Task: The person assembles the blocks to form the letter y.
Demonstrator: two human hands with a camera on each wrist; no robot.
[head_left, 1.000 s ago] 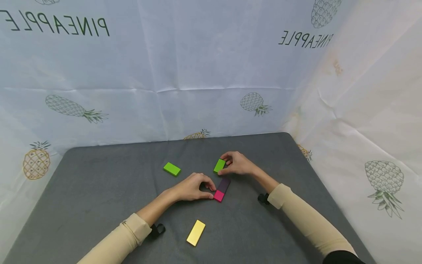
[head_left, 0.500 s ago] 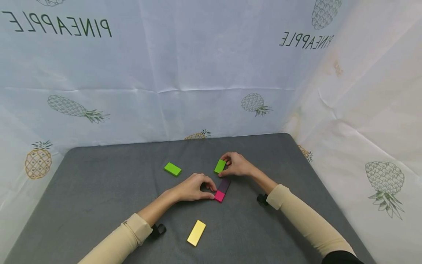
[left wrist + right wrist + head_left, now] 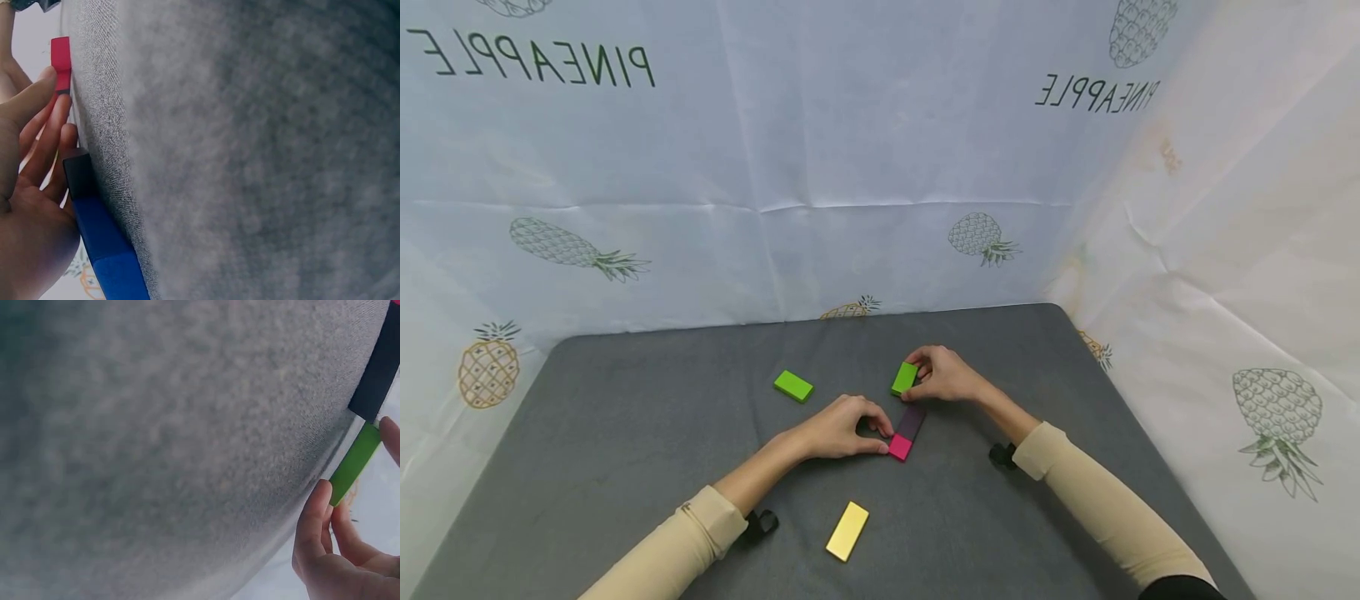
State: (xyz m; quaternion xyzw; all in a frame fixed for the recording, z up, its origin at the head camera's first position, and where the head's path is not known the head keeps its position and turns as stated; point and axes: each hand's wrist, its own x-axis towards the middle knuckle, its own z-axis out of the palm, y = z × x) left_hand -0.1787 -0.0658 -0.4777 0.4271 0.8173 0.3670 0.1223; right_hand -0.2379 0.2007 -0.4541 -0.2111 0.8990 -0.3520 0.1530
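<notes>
My right hand [image 3: 946, 375] pinches a green block [image 3: 905, 378] between thumb and fingers at its two ends. In the right wrist view the green block's end sits right at the end of a dark block [image 3: 377, 369]. That dark block [image 3: 912, 422] joins a pink block [image 3: 900, 447] in one line on the table. My left hand [image 3: 841, 427] rests beside this row, with thumb and fingertips at the pink block's left side and a gap between them. Under its palm, the left wrist view shows a blue block [image 3: 106, 234] with a black end piece [image 3: 78, 175]; the head view hides both.
A second green block [image 3: 793, 386] lies behind the left hand. Nearer the front lies a yellow block [image 3: 847, 531]. The grey cloth-covered table [image 3: 625, 417] ends at a white pineapple-print curtain [image 3: 850, 150] behind and at the right.
The right hand has shifted the green block very slightly to the right, beside the dark block's far end. The left hand and the other blocks stay where they were.
</notes>
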